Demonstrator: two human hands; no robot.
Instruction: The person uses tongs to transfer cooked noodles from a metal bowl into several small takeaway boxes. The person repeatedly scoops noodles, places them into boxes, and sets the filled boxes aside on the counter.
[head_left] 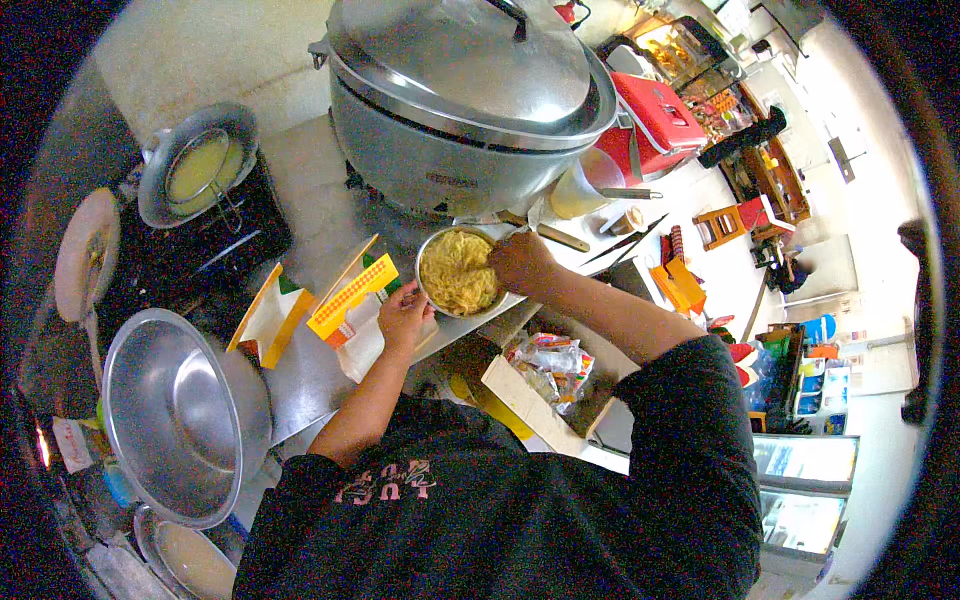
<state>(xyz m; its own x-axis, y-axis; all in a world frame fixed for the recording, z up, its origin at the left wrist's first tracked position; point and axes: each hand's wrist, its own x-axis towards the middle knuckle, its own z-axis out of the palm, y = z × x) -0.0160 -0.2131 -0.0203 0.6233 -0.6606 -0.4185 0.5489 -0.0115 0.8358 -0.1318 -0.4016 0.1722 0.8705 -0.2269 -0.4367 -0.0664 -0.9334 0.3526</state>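
Note:
A round metal bowl filled with yellow noodle-like strands sits at the counter's edge in front of me. My right hand is closed at the bowl's right side, its fingertips down at the strands; what they grip is hidden. Just left of the bowl, my left hand closes on the edge of a yellow and white paper carton, close to the bowl's rim. A second folded paper carton stands open on the counter farther left.
Behind the bowl stands a big lidded metal pot. A wide steel basin is at the left, below a wok with a strainer. To the right lie a knife, a plastic jug and a red cooler. A box of packets sits below.

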